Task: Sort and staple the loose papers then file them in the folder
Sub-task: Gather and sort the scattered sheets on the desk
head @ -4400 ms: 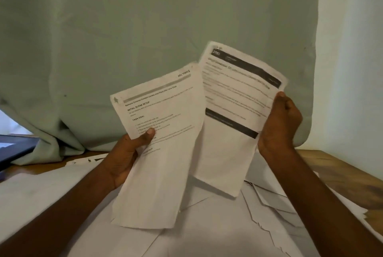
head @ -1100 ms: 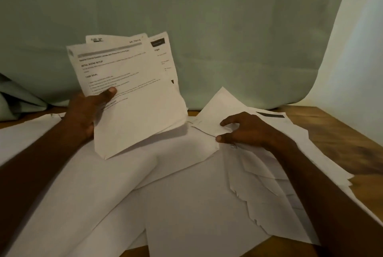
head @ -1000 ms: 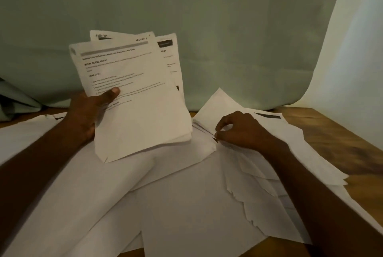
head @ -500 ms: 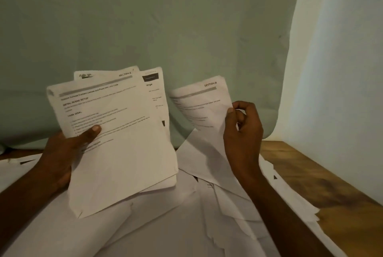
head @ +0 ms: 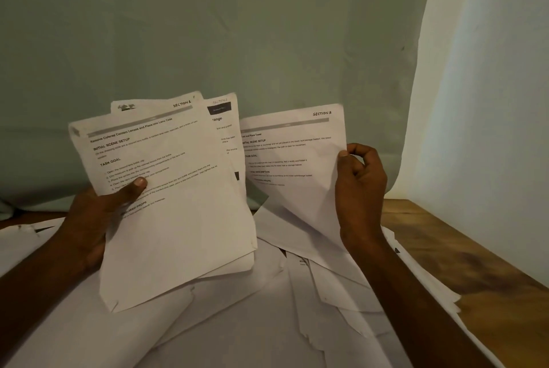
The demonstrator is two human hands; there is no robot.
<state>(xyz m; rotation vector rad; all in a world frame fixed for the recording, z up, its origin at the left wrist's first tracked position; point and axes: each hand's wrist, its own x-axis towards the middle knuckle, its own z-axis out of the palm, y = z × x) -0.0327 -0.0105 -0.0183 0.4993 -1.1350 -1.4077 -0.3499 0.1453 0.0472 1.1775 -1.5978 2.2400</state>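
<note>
My left hand [head: 92,219] grips a small stack of printed sheets [head: 178,219] held upright, thumb pressed on the front page. The front page carries the heading "Initial scene setup"; sheets behind it show "Section 1" and "Section 2" at their top corners. My right hand [head: 361,189] pinches the right edge of a single sheet marked "Section 3" [head: 294,160], raised beside the stack. Many loose white papers [head: 252,323] lie overlapping on the wooden table below. No stapler or folder is in view.
A pale green cloth [head: 237,26] hangs as a backdrop right behind the table. A white wall [head: 490,100] closes the right side. Bare wooden table top [head: 460,263] shows at the right, past the paper pile.
My right hand pinched a sheet from the pile on the table and lifted it upright beside the stack. My left hand kept holding its stack raised.
</note>
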